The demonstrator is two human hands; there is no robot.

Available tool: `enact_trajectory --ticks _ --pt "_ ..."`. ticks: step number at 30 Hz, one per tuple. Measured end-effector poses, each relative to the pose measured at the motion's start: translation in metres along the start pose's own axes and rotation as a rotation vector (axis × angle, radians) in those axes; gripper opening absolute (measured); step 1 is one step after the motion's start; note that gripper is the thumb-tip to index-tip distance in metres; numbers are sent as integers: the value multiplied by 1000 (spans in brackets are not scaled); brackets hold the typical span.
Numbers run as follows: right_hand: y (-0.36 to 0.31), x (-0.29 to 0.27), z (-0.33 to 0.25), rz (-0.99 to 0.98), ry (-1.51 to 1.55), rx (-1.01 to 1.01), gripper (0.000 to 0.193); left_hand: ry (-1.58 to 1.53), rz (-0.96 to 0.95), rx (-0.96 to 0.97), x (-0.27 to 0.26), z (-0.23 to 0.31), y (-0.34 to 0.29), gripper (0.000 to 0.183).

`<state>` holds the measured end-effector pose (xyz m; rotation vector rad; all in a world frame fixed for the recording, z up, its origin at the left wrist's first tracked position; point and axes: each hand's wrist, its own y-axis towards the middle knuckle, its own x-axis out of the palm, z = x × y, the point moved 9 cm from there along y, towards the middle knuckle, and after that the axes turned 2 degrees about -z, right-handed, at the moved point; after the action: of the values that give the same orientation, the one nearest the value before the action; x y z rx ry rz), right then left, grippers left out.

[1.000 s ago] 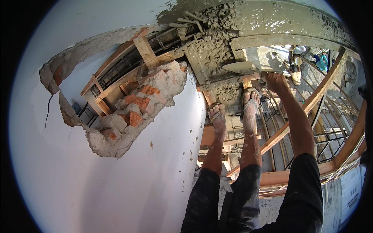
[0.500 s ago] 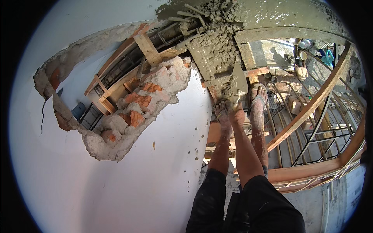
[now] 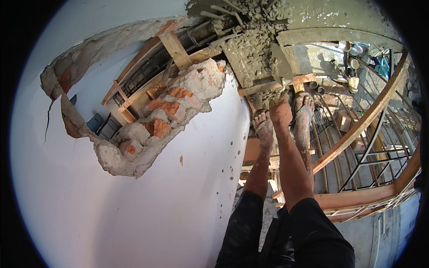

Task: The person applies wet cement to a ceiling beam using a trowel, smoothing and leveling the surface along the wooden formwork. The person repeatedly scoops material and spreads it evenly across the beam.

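My right hand [image 3: 281,114] is closed around the handle of a trowel. Its grey, mortar-coated blade [image 3: 281,64] reaches away from me, against the right side of the wet concrete [image 3: 243,56]. A short wooden board [image 3: 263,88] crosses in front of the concrete, and the trowel's neck passes over it. Lumpy mortar [image 3: 266,99] lies on the near side of that board. My right forearm runs between my two sandalled feet [image 3: 261,120], which stand close behind the board. My left hand is out of view.
To the left, a white wall [image 3: 178,210] has a jagged hole with broken brick [image 3: 163,109]. Steel bars [image 3: 219,11] stick out of the concrete. Right, a curved timber beam [image 3: 362,120] crosses above poles and a black metal frame [image 3: 380,156]; a drop shows below.
My right hand has turned the trowel and pushed it forward, from above the board near my feet into the concrete's right side. The mortar on its blade no longer shows as a heap.
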<state>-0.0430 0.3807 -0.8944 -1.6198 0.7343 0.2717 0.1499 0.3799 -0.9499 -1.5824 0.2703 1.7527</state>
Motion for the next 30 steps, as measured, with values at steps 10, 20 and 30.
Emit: enact_trajectory --ticks 10,20,30 --pt "36 -6 14 -750 -249 -472 44 -54 -185 -111 23 -9 2 54" --pt "27 -70 -130 388 -808 -1538 17 49 -50 85 1 8 5 49" --pt "-4 -50 -106 884 -1100 -1617 11 79 -63 51 -22 16 18 46"
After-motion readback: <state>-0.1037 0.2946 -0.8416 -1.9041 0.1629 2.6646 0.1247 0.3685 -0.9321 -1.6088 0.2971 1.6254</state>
